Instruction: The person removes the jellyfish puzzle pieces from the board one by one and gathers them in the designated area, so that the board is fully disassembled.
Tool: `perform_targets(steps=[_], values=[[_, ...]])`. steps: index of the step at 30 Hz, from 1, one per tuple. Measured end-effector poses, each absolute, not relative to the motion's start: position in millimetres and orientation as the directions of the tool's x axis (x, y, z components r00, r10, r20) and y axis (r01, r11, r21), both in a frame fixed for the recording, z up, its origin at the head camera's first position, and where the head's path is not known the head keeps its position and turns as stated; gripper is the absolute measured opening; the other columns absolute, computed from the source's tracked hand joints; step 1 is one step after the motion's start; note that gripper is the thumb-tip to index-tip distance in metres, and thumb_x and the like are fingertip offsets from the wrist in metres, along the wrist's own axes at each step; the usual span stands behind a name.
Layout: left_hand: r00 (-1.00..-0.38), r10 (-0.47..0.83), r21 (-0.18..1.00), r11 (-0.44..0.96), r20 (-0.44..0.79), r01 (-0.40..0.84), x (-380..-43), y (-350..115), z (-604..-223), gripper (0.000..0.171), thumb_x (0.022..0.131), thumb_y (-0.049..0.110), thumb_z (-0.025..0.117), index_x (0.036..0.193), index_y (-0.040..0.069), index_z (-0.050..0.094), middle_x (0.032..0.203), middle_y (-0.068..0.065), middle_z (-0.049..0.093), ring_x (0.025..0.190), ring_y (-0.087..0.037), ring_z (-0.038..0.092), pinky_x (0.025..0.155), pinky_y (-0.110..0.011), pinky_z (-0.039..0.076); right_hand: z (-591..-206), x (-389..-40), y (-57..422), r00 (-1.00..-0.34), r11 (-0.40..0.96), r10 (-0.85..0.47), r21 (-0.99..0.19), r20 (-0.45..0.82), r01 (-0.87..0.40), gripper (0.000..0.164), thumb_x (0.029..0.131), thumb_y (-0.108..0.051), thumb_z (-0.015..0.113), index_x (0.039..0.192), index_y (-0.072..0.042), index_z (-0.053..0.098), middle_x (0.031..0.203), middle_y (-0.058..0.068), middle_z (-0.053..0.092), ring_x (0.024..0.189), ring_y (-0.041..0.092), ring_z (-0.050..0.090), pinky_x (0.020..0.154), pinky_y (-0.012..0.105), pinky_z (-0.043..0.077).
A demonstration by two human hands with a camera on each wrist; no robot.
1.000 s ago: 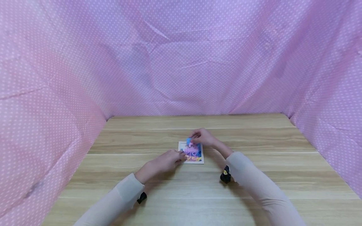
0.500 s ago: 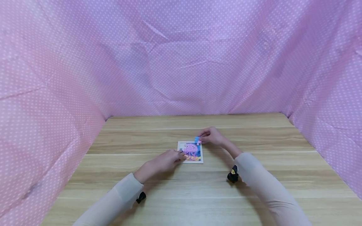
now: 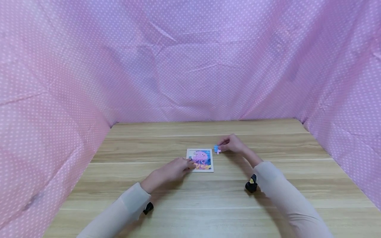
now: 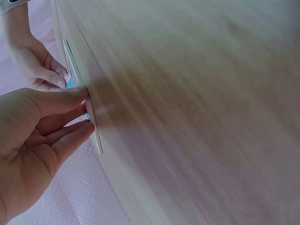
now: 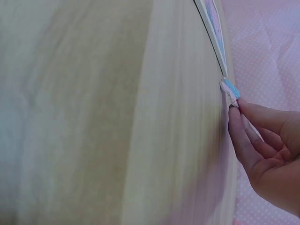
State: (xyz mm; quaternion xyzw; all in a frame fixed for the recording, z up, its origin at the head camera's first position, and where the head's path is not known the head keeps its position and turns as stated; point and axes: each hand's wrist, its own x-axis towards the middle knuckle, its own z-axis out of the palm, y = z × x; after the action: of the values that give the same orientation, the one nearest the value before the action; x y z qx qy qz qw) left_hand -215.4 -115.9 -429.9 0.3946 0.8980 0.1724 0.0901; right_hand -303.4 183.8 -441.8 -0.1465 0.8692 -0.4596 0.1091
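Observation:
A square jigsaw puzzle (image 3: 203, 162) in a white frame lies flat on the table. It shows a pink jellyfish-like creature over yellow and blue; its upper left part looks pale. My left hand (image 3: 178, 168) rests its fingertips on the puzzle's left side, covering part of it. In the left wrist view, thumb and fingers (image 4: 75, 133) bear on the frame's edge. Just right of the puzzle, my right hand (image 3: 233, 143) pinches a blue and pink puzzle piece (image 3: 216, 149) between thumb and fingers. The right wrist view has this piece (image 5: 230, 90) near the frame's corner, close over the wood.
The wood-grain table (image 3: 190, 211) reaches out on all sides of the puzzle. Pink dotted cloth (image 3: 190, 72) hangs behind it and along both sides. Black wrist devices (image 3: 251, 185) show below both sleeves.
My right hand has carried the puzzle piece from over the puzzle's top to the right, off the frame, uncovering the creature's face. The left hand has stayed in place.

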Motion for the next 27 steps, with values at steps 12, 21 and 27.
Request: perform_targets(steps=[12, 21, 27], values=[[-0.67, 0.742, 0.382, 0.626, -0.021, 0.68, -216.2, -116.7, -432.2, 0.028, 0.103, 0.006, 0.058, 0.128, 0.009, 0.072, 0.123, -0.007, 0.073, 0.088, -0.011, 0.057, 0.078, -0.022, 0.052, -441.2, -302.8, 186.5, -0.945, 0.632, -0.319, -0.759, -0.068, -0.158, 0.014, 0.091, -0.004, 0.074, 0.101, 0.005, 0.077, 0.101, 0.018, 0.076, 0.078, 0.011, 0.058, 0.067, 0.02, 0.049], [-0.678, 0.735, 0.392, 0.634, -0.035, 0.667, -216.7, -117.1, -433.1, 0.029, 0.104, 0.009, 0.057, 0.13, 0.01, 0.07, 0.124, -0.004, 0.072, 0.087, -0.01, 0.056, 0.074, -0.02, 0.049, -440.9, -302.7, 185.4, -0.952, 0.654, -0.301, -0.737, -0.049, -0.169, 0.013, 0.089, -0.004, 0.076, 0.099, 0.004, 0.077, 0.099, 0.019, 0.076, 0.079, 0.014, 0.059, 0.069, 0.022, 0.048], [-0.676, 0.736, 0.377, 0.636, -0.035, 0.673, -215.7, -117.0, -433.0, 0.03, 0.105, 0.009, 0.056, 0.132, 0.01, 0.069, 0.138, -0.007, 0.066, 0.101, -0.008, 0.06, 0.09, -0.026, 0.056, -439.6, -302.1, 183.2, -0.956, 0.656, -0.287, -0.741, -0.067, -0.145, 0.013, 0.091, -0.005, 0.075, 0.099, 0.005, 0.076, 0.099, 0.019, 0.075, 0.079, 0.013, 0.057, 0.066, 0.02, 0.047]])
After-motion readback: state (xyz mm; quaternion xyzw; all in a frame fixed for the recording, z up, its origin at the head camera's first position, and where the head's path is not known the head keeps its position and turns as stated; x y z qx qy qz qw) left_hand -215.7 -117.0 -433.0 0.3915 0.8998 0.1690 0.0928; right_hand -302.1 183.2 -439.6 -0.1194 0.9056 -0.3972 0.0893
